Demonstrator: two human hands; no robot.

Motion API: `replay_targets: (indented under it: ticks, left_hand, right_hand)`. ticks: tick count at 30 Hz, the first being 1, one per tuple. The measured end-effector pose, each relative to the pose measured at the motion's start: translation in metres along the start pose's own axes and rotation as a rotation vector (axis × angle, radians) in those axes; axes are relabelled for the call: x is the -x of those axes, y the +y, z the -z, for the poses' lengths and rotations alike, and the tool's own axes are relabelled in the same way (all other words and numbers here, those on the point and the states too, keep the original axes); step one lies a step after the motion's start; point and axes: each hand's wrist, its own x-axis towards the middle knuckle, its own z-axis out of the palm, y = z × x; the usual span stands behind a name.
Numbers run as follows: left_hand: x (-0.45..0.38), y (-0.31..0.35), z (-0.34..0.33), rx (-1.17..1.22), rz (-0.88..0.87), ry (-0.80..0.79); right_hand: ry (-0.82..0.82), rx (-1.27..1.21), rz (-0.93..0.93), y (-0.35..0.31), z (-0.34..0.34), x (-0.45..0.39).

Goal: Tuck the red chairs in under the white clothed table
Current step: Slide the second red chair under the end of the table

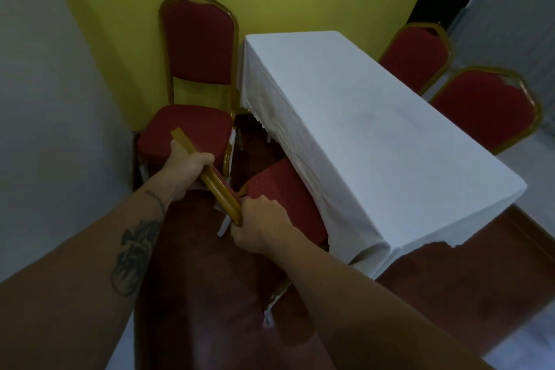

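Head view: left hand (186,170) and right hand (259,224) clench nearest chair's gold top rail (220,194); another red chair (192,81) stands alongside.

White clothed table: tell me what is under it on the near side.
Under the white clothed table, the front of the red seat of the chair both hands hold slips beneath the hanging cloth. A pale table leg shows farther back. The cloth hides everything deeper.

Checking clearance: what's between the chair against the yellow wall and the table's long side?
Head view: a bare strip of dark red floor separates the wall chair from the table; the held chair sits nearer.
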Motion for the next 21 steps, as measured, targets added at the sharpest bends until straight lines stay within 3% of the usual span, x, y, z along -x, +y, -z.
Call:
replay_targets:
  ticks: [21]
  left_hand:
    - [-0.083,0.042,-0.026,-0.086,-0.033,-0.081]
  right_hand:
    - [0.073,-0.073,-0.081,0.016,0.013,-0.07]
